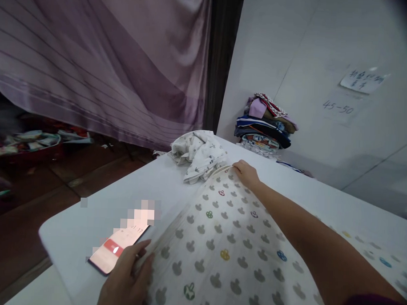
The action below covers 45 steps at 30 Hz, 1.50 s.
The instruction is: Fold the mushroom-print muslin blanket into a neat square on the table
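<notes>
A white cloth (227, 229) printed with grey and a few coloured mushroom-like shapes is spread before me, its left edge stretched between my hands. At its far end, my right hand (245, 172) has closed fingers on the edge. Down at the near left, my left hand (127, 276) curls at the same edge, its fingertips partly hidden by the cloth. Just beyond the right hand lies a crumpled white cloth (203, 154) with small dark prints. A phone (120, 247) with a lit screen rests on the table beside my left hand.
The white table (63, 230) has a rounded corner at left. A stack of folded clothes (266, 123) stands at the back against the wall (313, 54), which bears handwritten paper notes (362, 81). A purple curtain (126, 65) hangs at left, above a red container (30, 151) on the floor.
</notes>
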{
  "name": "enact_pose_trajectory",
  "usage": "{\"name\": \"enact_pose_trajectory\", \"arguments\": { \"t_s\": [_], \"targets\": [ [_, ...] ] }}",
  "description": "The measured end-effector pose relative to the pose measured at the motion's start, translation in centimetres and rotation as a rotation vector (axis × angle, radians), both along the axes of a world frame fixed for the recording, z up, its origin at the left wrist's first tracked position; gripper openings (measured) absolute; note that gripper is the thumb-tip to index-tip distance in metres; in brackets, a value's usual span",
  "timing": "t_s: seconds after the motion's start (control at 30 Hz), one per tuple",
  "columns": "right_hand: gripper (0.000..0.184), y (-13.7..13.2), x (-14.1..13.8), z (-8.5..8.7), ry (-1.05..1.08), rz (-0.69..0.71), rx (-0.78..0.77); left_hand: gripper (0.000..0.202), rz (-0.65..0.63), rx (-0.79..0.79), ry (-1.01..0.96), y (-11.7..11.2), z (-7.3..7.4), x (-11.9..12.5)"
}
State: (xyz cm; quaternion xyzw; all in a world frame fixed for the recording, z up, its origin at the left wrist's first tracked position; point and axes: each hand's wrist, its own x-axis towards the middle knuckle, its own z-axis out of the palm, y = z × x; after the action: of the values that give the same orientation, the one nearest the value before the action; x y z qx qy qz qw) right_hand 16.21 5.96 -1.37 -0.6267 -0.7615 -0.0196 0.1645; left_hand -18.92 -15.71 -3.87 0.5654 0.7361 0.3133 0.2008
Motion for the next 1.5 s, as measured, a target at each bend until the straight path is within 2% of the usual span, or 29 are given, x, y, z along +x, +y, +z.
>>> {"name": "enact_pose_trajectory", "arguments": {
  "t_s": [0.2,0.37,0.43,0.6,0.73,0.97,1.07,1.2,1.33,1.4,1.5],
  "targets": [
    [0.023,-0.5,0.3,0.6,0.061,0.008,0.098,0.029,-0.041,0.092,0.01,-0.4,0.1,0.4],
    [0.025,0.1,0.1,1.0,-0.034,0.1,-0.176,0.027,-0.041,0.086,0.009,-0.5,0.0,0.4],
    [0.027,0.8,0.1,0.9,-0.058,0.127,-0.225,0.027,-0.047,0.086,0.015,-0.4,-0.3,0.2],
    [0.025,3.2,-0.4,0.7,-0.133,0.094,-0.263,0.029,-0.056,0.052,0.033,-0.2,-0.9,-0.5],
    [0.023,4.6,-1.3,0.6,-0.178,0.077,-0.208,0.029,-0.056,0.045,0.057,0.0,-1.1,-0.9],
    [0.022,4.9,-1.8,0.7,-0.202,0.03,-0.238,0.032,-0.078,0.04,0.05,0.0,-1.3,-1.3],
    [0.025,4.6,-1.6,1.7,-0.19,0.04,-0.193,0.036,-0.052,0.01,0.037,0.1,-1.2,-1.5],
    [0.033,4.3,-1.0,4.2,-0.188,0.001,-0.089,0.038,-0.037,-0.045,0.009,0.3,-0.7,-2.0],
    [0.031,3.5,-0.1,7.2,-0.279,0.038,-0.071,0.033,-0.14,-0.023,0.016,0.4,0.8,-2.0],
    [0.028,3.0,0.2,8.5,-0.24,-0.001,-0.02,0.032,-0.189,-0.024,0.05,0.3,1.8,-1.7],
    [0.025,2.1,0.5,9.8,-0.197,-0.089,-0.029,0.035,-0.241,0.009,0.073,-0.4,3.2,-1.3]
  ]
}}
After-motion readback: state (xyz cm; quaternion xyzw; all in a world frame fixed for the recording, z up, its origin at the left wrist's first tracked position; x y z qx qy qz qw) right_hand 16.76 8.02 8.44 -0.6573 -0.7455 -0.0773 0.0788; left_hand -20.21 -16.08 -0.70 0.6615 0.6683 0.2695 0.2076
